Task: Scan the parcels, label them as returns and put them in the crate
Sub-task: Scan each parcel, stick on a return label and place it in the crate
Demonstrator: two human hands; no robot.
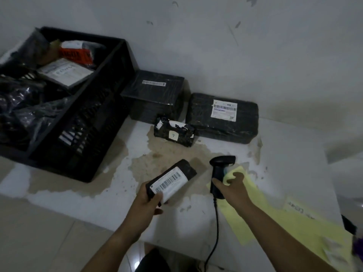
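Observation:
My left hand grips a small black parcel by its near end, its white barcode label facing up. My right hand holds the handle of a black barcode scanner, whose head points left toward that parcel. Three more black-wrapped parcels sit by the wall: a box with a thin barcode strip, a wide one with a white shipping label, and a small one marked "A". The black plastic crate stands at the left, holding several parcels.
A yellow sheet lies on the white, stained table under my right arm, with a handwritten slip on it. The scanner's cable hangs over the table's front edge. The wall rises right behind the parcels.

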